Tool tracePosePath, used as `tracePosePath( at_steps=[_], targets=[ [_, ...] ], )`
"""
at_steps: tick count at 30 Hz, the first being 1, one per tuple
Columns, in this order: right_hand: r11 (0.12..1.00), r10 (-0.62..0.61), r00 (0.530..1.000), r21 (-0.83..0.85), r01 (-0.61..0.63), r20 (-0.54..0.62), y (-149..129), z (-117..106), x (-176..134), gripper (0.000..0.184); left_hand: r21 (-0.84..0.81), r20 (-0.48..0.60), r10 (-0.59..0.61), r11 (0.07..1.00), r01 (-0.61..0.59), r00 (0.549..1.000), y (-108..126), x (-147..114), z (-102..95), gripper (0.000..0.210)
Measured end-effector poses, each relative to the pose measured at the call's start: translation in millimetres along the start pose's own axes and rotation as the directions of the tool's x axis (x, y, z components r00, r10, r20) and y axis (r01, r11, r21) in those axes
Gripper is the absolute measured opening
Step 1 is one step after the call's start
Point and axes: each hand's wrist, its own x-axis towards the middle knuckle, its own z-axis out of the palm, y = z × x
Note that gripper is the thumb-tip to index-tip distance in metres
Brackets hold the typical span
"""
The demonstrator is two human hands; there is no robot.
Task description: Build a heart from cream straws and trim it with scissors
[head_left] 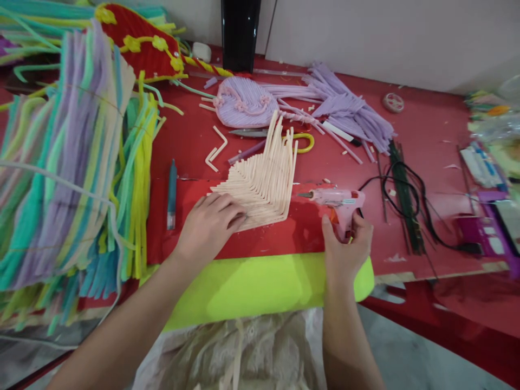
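Note:
A cream leaf-shaped piece made of pipe cleaners (266, 181) lies flat on a red sheet (276, 238). Over its lower left part rests my left hand (215, 219), palm down, fingers stretched out and the thumb near its lower edge. My right hand (348, 241) has its fingers around the handle of a pink glue gun (335, 197), whose nozzle points left toward the leaf piece without touching it. Behind the piece lie scissors with yellow handles (306, 142), partly hidden by its upright strands. Bent cream pipe cleaner bits (215, 151) sit to its upper left.
Bundles of coloured pipe cleaners (77, 151) crowd the left side. A lilac woven piece (246, 103) and lilac strands (349, 108) lie at the back. Right of the gun, a black cable (424, 200) crosses dark green stems (402, 200). A teal pen (172, 192) lies left.

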Motion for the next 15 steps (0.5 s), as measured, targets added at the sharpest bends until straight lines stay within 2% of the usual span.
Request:
tracePosePath(
  at_steps=[4, 9, 15],
  targets=[
    [0.996, -0.031, 0.999, -0.082, 0.03, -0.009, 23, -2, 23, 0.053, 0.001, 0.002, 0.007, 1.0, -0.007, 1.0, -1, -1, 0.7, 0.011],
    [0.982, -0.071, 0.997, -0.177, 0.067, -0.019, 55, -3, 59, 0.062, -0.002, -0.008, 0.014, 1.0, -0.014, 1.0, 0, -1, 0.0, 0.01],
    [0.977, -0.093, 0.995, -0.189, 0.096, 0.028, 67, 3, 79, 0.055, 0.004, -0.011, 0.013, 1.0, -0.013, 1.0, 1, -1, 0.1, 0.009]
  ],
)
